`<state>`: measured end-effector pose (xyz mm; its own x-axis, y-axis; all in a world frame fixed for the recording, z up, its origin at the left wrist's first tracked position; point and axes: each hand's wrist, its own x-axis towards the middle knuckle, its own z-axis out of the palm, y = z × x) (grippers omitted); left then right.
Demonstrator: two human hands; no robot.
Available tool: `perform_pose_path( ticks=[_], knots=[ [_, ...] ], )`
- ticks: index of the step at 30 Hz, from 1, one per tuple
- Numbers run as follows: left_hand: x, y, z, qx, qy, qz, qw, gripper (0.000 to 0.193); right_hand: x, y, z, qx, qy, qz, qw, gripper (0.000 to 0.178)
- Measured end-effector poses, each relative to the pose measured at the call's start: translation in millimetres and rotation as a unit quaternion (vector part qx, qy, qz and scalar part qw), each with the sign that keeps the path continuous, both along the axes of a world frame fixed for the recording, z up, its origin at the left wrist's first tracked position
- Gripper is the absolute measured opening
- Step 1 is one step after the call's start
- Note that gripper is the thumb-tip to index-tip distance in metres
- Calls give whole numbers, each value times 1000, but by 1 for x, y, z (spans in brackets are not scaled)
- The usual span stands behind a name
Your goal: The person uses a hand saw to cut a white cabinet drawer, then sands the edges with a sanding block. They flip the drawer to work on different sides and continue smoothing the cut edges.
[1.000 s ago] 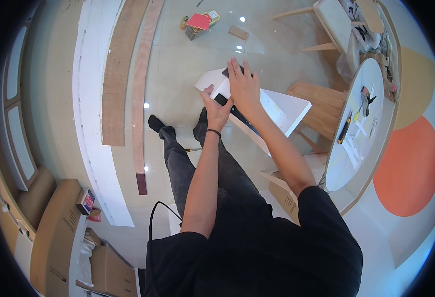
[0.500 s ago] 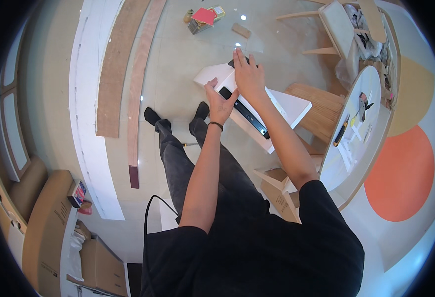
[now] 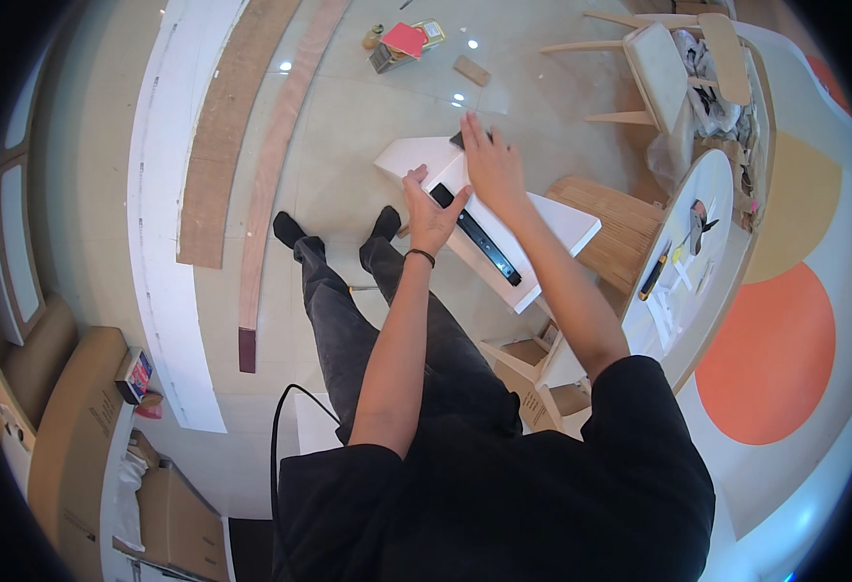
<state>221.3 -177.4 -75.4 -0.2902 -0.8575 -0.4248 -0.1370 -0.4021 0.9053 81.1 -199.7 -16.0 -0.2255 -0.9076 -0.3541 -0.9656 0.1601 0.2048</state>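
Brown plank (image 3: 214,155) on floor, left; narrower plank (image 3: 273,170) right of it. Mid-scene: white panel (image 3: 564,225); left hand (image 3: 431,215) spread half-open around far end of black strip (image 3: 489,247), firmness can't tell. Right hand (image 3: 495,177), fingers nearly straight over dark piece (image 3: 458,140), hold can't tell. Right: round white table (image 3: 716,184).

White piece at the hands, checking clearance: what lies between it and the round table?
Between white piece and round table, the head view shows a brown wooden surface and, lower, the right forearm.
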Motion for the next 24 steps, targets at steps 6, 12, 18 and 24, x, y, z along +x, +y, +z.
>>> perform_pose_path(
  ticks=[6, 12, 18, 24],
  knots=[
    [-1, 0, 1, 18, 2, 2, 1000, 92, -84, -32, 2, -61, -32, -87, 994, 66],
    [-1, -1, 2, 11, -2, 1, 1000, 93, -22, 12, 33, -41, -82, 34, 995, 68],
    [-2, 2, -1, -10, 10, 18, 1000, 92, -3, 0, 23, -38, 26, 76, 996, 71],
    [-4, 1, -5, -41, -4, 19, 999, 87, 32, 15, 32, 74, 21, 97, 992, 67]
  ],
)
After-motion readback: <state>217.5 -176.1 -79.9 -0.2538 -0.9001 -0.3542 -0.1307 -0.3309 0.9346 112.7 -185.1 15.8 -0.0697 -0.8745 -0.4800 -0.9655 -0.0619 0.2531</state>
